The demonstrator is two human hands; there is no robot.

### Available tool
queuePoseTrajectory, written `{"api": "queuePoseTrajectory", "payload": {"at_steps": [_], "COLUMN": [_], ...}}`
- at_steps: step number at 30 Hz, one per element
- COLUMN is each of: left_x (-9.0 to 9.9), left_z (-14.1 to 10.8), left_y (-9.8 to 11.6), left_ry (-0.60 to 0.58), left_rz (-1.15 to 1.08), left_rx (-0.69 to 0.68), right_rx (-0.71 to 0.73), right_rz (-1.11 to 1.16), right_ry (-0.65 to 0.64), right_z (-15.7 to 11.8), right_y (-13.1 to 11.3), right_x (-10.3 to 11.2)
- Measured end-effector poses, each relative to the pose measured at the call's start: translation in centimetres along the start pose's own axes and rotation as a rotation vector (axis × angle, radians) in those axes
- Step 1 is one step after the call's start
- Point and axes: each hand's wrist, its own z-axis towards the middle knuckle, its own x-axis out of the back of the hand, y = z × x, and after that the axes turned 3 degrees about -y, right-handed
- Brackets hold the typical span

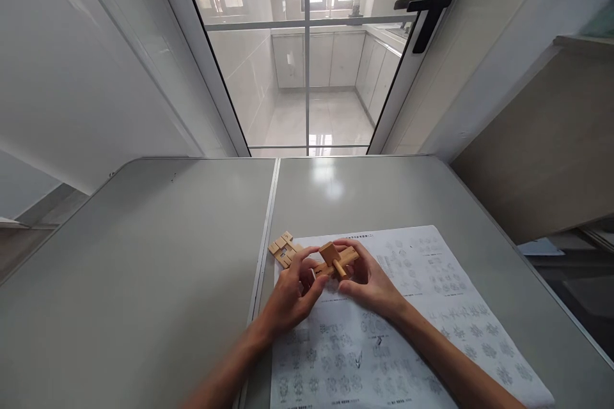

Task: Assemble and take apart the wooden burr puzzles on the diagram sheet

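Wooden pieces, crossed into a small assembly (330,253), sit raised above the printed sheet (407,326) between my left hand (290,294) and right hand (373,282), each gripping one side with curled fingers, presumably to steady the joint while leaving the peg (340,269) exposed.

Beyond the tabletop (192,236)'s far edge I see a glass door (307,86), its black handle (434,7) rightward, white cabinets (319,61) behind.
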Motion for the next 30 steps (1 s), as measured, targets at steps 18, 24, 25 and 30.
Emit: {"api": "queuePoseTrajectory", "payload": {"at_steps": [18,24,25,30], "left_x": [0.0,0.7,0.8,0.9], "left_z": [0.1,0.8,0.9,1.0], "left_y": [0.4,0.3,0.3,1.0], "left_ry": [0.035,0.044,0.054,0.086], "left_rz": [-0.242,-0.433,-0.438,-0.42], "left_rx": [0.086,0.179,0.19,0.232], "right_rx": [-0.015,-0.034,-0.037,-0.001], "right_rz": [0.075,-0.12,-0.152,-0.254], "right_ry": [-0.141,-0.003,0.028,0.047], "right_z": [0.3,0.4,0.3,0.2], "right_y": [-0.9,-0.7,-0.6,-0.8], "right_x": [-0.2,-0.4,-0.4,-0.4]}}
